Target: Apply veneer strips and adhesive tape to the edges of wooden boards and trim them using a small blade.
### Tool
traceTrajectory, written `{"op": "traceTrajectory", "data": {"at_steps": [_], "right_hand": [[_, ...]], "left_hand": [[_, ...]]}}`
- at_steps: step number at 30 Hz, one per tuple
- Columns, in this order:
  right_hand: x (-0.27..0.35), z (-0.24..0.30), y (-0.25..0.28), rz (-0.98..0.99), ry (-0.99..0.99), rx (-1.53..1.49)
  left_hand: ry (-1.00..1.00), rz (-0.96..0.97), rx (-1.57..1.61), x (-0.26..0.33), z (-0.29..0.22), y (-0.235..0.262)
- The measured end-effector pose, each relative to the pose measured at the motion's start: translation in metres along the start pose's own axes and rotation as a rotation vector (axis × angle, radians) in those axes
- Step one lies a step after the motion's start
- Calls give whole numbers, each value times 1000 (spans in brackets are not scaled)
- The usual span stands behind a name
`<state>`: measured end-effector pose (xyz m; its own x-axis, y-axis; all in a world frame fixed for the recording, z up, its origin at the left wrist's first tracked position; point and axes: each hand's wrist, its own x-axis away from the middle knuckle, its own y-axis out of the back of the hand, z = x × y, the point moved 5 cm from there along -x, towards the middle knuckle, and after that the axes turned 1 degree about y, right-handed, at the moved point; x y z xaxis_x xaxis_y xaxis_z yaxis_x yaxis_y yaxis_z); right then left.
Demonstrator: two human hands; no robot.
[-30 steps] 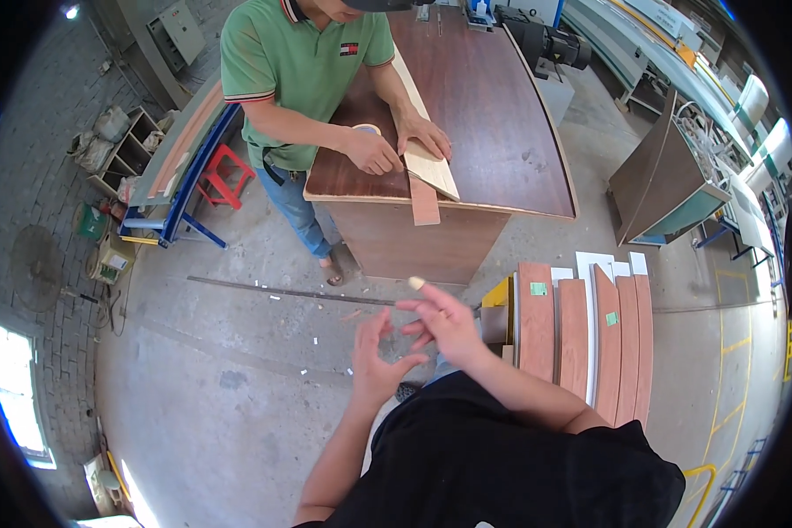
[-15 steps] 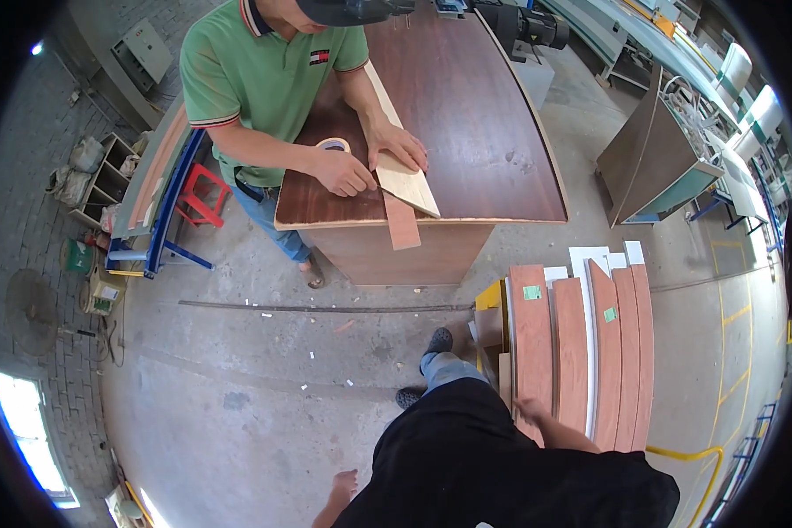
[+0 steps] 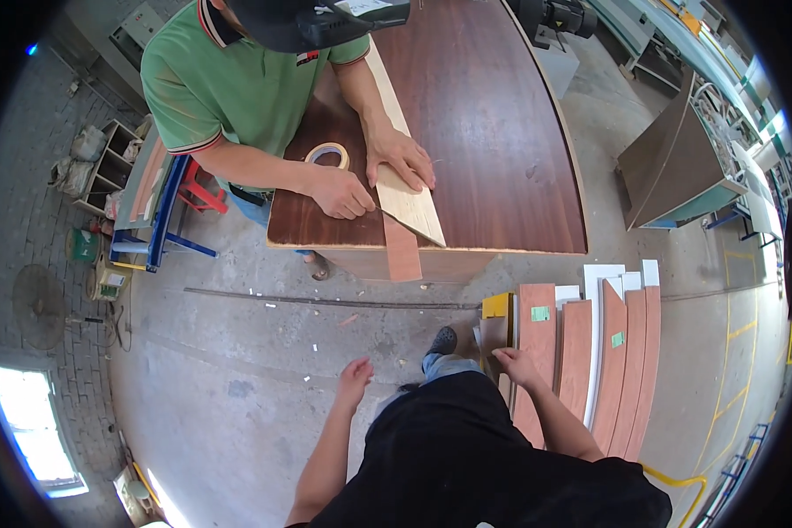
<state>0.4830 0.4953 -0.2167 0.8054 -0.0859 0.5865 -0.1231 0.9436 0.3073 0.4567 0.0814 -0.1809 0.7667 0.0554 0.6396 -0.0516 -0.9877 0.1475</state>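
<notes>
Several reddish curved boards point(image 3: 581, 352) stand side by side on the floor at our right, and our right hand point(image 3: 512, 363) rests on the top edge of one, fingers bent over it. Our left hand point(image 3: 354, 380) hangs open and empty above the concrete floor point(image 3: 238, 370), while a co-worker's hands point(image 3: 370, 176) press a pale strip point(image 3: 405, 189) on the brown bench point(image 3: 493, 132).

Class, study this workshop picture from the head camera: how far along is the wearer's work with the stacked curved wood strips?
Done: several curved strips stand stacked by the wearer's right side. In hand: the right hand rests on the top end of one reddish strip; whether it grips is unclear. The left hand hangs free, holding nothing. Left: no strip is lifted yet; a co-worker works separately at the bench.
</notes>
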Motion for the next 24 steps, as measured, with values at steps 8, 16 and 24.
{"op": "traceTrajectory", "data": {"at_steps": [8, 16, 24], "right_hand": [[-8, 149, 7, 123, 205, 96], [-29, 244, 19, 53, 386, 4], [-72, 312, 39, -311, 625, -70]], "left_hand": [[-70, 71, 438, -31, -130, -50], [-18, 126, 588, -52, -194, -72], [0, 186, 560, -75, -210, -77]]}}
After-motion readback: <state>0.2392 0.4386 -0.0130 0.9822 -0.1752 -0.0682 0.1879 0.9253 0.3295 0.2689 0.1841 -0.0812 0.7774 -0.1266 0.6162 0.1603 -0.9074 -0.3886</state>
